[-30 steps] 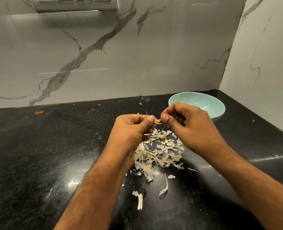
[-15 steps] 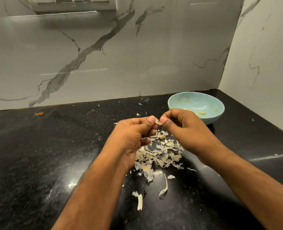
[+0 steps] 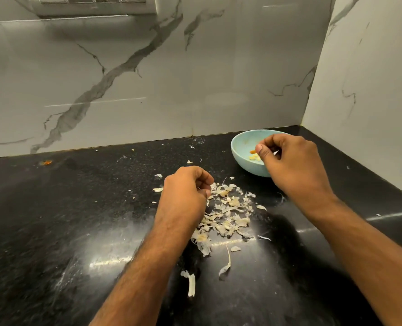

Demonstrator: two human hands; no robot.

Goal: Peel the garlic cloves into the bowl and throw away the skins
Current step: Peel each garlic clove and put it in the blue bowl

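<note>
Garlic skins (image 3: 226, 215), pale and papery, lie in a loose heap on the glossy black stone counter (image 3: 54, 220), with a few stray flakes scattered around it and two longer curled strips nearer the camera. The left hand (image 3: 186, 191) hangs just over the left edge of this heap, knuckles up, fingers curled in toward the palm; whether its grip has hold of a bit of skin cannot be told, since the fingertips are turned away from view. The right hand (image 3: 291, 161) is over the round pale-blue bowl (image 3: 240, 149), which stands on the counter near the back right corner, well apart from the heap. Its thumb and forefinger are drawn together in a tight pinch above the bowl's inside, and a small pale sliver shows beside the curled fingers, too small to identify. Peeled garlic cloves (image 3: 254, 157), yellowish and small, lie on the bottom of the bowl, partly hidden behind the thumb, with an orange-tinted bit beside them. White marble-patterned wall panels (image 3: 148, 78) with grey veins rise behind the counter and on the right. A small orange scrap (image 3: 46, 162) lies on the counter far to the left, by the wall.
</note>
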